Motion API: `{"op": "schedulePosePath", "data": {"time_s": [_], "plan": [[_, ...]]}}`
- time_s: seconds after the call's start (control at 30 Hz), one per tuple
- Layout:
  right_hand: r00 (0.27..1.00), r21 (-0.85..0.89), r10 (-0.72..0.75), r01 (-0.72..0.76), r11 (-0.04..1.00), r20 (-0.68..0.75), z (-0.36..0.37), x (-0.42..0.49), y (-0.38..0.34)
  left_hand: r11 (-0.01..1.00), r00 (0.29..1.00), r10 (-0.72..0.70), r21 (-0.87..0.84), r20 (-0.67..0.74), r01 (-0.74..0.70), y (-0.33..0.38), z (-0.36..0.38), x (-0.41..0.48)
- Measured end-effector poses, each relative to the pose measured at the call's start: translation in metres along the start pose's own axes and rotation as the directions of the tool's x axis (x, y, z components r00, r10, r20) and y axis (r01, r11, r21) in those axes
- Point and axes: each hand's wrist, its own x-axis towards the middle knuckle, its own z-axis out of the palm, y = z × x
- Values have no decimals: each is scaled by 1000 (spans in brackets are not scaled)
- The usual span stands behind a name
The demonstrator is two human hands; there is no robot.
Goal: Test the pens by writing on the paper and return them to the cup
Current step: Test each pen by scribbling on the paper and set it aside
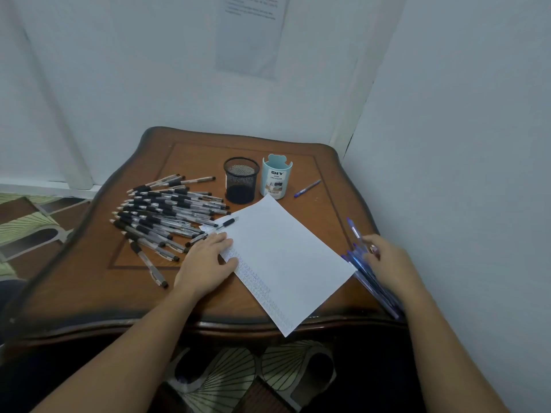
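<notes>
Two bare forearms reached in from the bottom edge over a dark wooden table [89, 278] with a scalloped rim. At the end of the left arm, the left hand [208, 260] lay flat with its fingers straight, palm down, pressing on the left edge of the paper [283, 254]. That white sheet lay slantwise across the middle of the table, its near corner hanging over the front rim, and faint rows of pen marks ran along its left margin. On the other side the right hand [387, 260] sat at the table's right edge with its fingers curled down onto the blue pens [369, 278], a loose bundle lying just beside the paper's right corner; the thumb was set against one pen that stuck out farther than the rest, though I could not tell whether any pen was lifted off the wood. Left of the paper spread a large pile of black-grip pens [167, 213], and one black pen [222, 226] lay across the sheet's left corner. Beyond the paper's far corner stood a black mesh cup [241, 180], upright, with a pale blue organiser cup [275, 181] just beside it on the right. A single blue pen [307, 188] lay alone on the wood, near the blue cup. A printed sheet [250, 34] hung on the white wall behind, its text too blurred to read.
</notes>
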Motion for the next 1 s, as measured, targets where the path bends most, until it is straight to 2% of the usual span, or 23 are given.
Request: {"op": "schedulePosePath", "data": {"time_s": [0.17, 0.33, 0.57, 0.73, 0.8, 0.9, 1.0], "plan": [[995, -176, 99, -95, 980, 13, -14, 0, 34, 1000, 1000, -5, 4, 3, 5, 0, 1, 0], [996, -246, 63, -44, 968, 68, -12, -4, 42, 1000, 1000, 3, -12, 1, -3, 1, 1, 0], [995, -76, -67, 62, 995, -70, -9, 17, 28, 1000, 1000, -9, -7, -6, 9, 1, 0, 0], [991, 96, -134, 136, 986, -25, 15, 51, -26, 1000, 1000, -3, -10, 1, 3, 0, -1, 0], [993, 164, -115, 109, 980, 28, 33, 70, -46, 1000, 1000, 1, -3, -1, -1, 1, -2, 0], [996, 267, 7, -31, 963, 91, 61, 100, -68, 1000, 1000, 9, 8, -3, -9, 2, -2, 1], [990, 242, 47, -80, 967, 136, 80, 128, -82, 1000, 1000, 12, 3, -5, -12, 0, -2, 2]]}}
